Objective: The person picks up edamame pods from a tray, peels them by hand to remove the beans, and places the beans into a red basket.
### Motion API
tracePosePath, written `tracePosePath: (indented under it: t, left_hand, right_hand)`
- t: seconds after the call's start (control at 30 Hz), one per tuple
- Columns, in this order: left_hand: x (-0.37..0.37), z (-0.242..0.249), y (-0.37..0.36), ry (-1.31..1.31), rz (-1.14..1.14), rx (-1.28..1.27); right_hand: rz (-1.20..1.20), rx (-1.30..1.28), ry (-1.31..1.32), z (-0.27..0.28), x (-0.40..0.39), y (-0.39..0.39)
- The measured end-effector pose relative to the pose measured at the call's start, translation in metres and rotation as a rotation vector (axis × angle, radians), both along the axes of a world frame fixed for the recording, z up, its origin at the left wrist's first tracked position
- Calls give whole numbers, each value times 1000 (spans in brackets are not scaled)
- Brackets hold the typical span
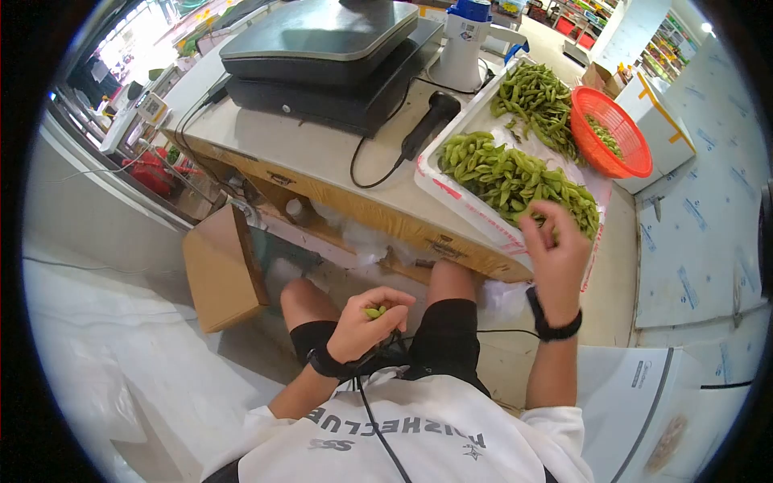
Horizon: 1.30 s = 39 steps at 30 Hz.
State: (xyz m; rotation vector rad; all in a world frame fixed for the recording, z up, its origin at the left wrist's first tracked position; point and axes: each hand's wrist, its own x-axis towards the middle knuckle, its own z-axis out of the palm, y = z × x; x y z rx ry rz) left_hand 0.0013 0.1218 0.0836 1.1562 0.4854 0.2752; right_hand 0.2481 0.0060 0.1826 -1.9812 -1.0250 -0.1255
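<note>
My left hand [364, 324] is closed in front of my lap, its fingers curled round a few green edamame pods [375, 311]. My right hand [557, 245] is at the near right edge of a heap of plump edamame pods [507, 179], its fingers bent in toward the thumb. Whatever the right fingers hold is too small to make out. That heap lies in a white foam tray [475, 216], and a second heap of darker pods [533, 101] lies behind it. An orange-red plastic colander [616, 153] with shelled green beans [602, 137] rests on the tray's right side.
A flat-topped scale [318, 36], a black handheld scanner [431, 125] and a white-and-blue megaphone [463, 48] stand on the table [322, 157]. A cardboard box [221, 270] is on the floor at left. White foam boxes [656, 129] are at right.
</note>
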Motion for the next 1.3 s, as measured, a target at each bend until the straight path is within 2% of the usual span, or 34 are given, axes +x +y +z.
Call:
tracePosePath:
  t: [0.03, 0.1, 0.2, 0.27, 0.37, 0.6, 0.73, 0.8, 0.83, 0.87, 0.93, 1.07, 1.17, 1.3]
  left_hand:
    - [3, 2, -1, -15, -11, 33]
    - [7, 3, -4, -31, -50, 81]
    - [12, 1, -9, -23, -127, 148]
    - [14, 1, -11, -20, -179, 228]
    - [15, 2, -13, 12, -218, 344]
    - [16, -1, -13, 37, -224, 368]
    - [13, -9, -11, 2, -276, 235]
    - [11, -14, -12, -22, -261, 126]
    - [10, -12, -11, 2, -250, 60]
    - [9, -8, -8, 26, -239, -5]
    - [8, -7, -9, 23, -153, -144]
    - [12, -3, -11, 35, -26, -96]
    - [13, -6, -12, 10, 48, -85]
    - [15, -8, -13, -47, 105, -55]
  right_hand:
    - [71, 37, 94, -7, -13, -3]
    - [343, -31, 268, -16, -47, -8]
    - [580, -199, 438, -30, -77, -9]
    - [606, -216, 521, -43, -87, -9]
    - [611, -165, 595, -65, -96, -10]
    - [637, -165, 597, -69, -96, -13]
    - [506, -28, 768, -75, -94, -15]
    - [397, 112, 940, -78, -91, -15]
    - [339, 184, 1024, -79, -89, -16]
    - [305, 150, 1182, -78, -82, -21]
    - [291, 158, 1171, -84, -82, -21]
    - [280, 148, 1165, -92, -91, -17]
    - [337, 229, 1350, -94, -93, -17]
    - [361, 185, 1337, -100, -98, -17]
